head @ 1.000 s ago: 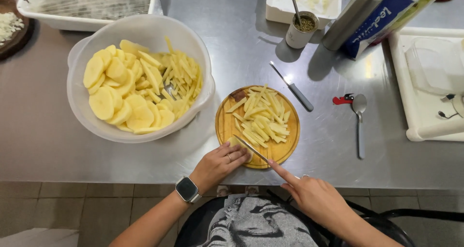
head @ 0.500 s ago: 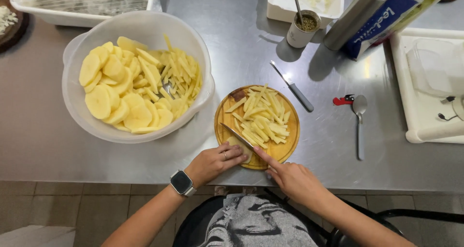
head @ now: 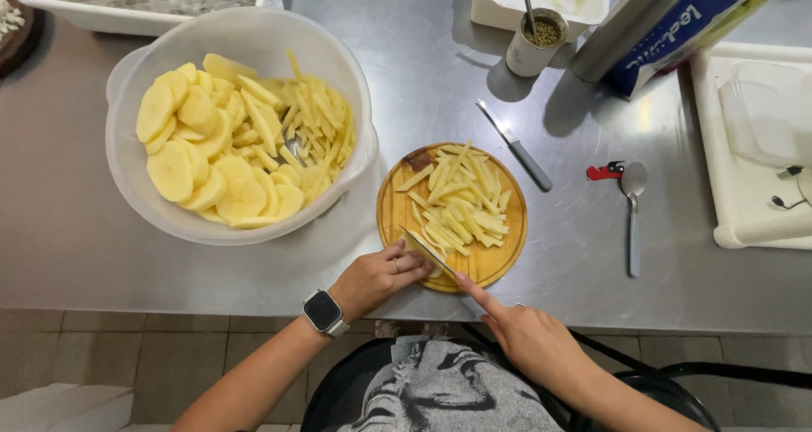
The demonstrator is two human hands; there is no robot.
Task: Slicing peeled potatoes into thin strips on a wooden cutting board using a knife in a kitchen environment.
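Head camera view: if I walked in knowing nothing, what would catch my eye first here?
Probably the big white bowl at the left, heaped with pale yellow potato slices and sticks. Next, the round wooden board at the steel counter's near edge, strewn with cut sticks. There the left hand, a smartwatch on its wrist, steadies a piece while the right hand works a knife through it.

A brushed steel bench [head: 440,85] fills most of the view, its dull surface catching soft light from above and carrying short shadows. Below its front edge lies a floor of grey-brown tiles [head: 110,356] with pale grout lines. A black chair frame [head: 677,373] shows at the lower right.
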